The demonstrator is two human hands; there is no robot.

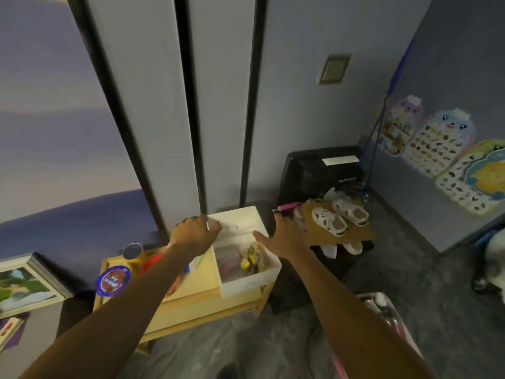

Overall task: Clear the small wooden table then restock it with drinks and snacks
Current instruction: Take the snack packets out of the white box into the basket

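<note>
A small light wooden table [199, 310] stands against the wall. On its right end sits a white open box [246, 281] holding yellow snack packets [250, 258]. My left hand [195, 233] grips the box's far left corner, fingers curled over the rim. My right hand [285, 236] holds the right wall, with the thumb reaching inside and the fingers outside. Left of the box are a yellow can [133, 253], a round blue-lidded cup [113, 280] and a red item [151, 265], partly hidden by my left forearm.
A low rack with white sandals [338, 220] and a pink pen-like object [288, 207] stands right of the table, in front of a black appliance [319, 170]. A framed picture [24, 285] leans at the left. A pink item [382, 305] lies on the grey floor.
</note>
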